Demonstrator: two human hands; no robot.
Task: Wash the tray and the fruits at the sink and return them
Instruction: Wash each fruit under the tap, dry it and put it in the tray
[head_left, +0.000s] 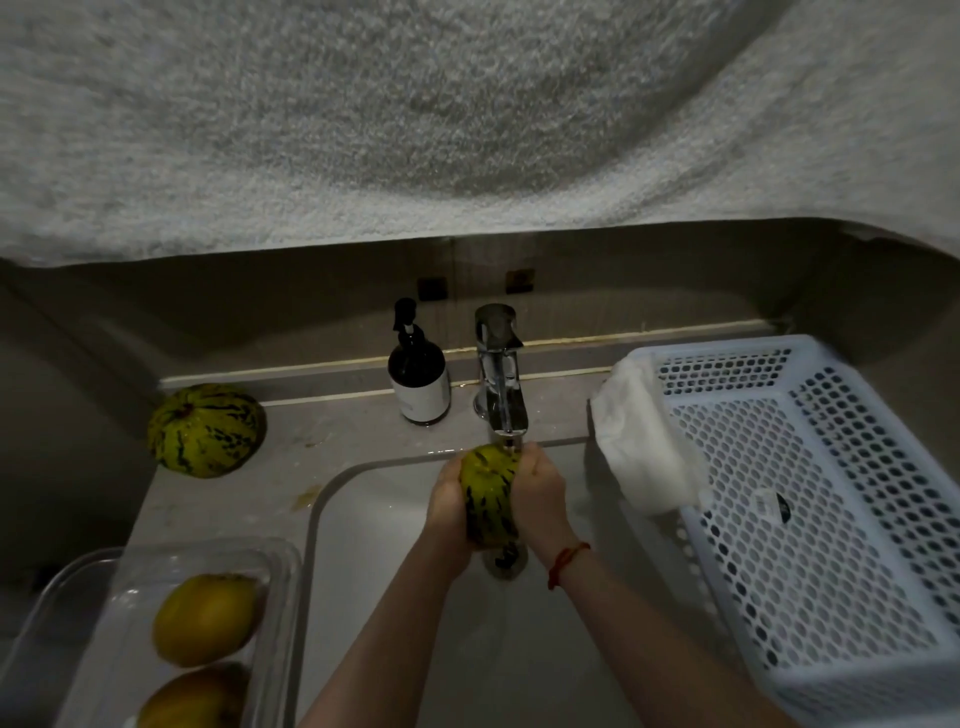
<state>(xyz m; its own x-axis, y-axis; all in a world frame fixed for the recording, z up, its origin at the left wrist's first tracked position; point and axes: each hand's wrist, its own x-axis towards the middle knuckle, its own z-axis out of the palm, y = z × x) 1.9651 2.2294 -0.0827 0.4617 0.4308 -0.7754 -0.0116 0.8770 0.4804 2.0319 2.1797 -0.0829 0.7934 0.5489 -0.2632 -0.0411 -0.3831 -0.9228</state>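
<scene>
Both hands, left hand (448, 501) and right hand (540, 493), grip a striped melon (485, 499) under the faucet (501, 379). The label on the soap bottle (418, 371) at the sink's back edge is unreadable.

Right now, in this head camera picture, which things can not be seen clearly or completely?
- Head view: the sink drain is mostly hidden by the striped melon gripped by the left hand and right hand.
- The clear tray and its lower fruit are cut off by the bottom edge.
- The label on the dark bottle is too small to read.
- The white basket runs off the right edge.
</scene>
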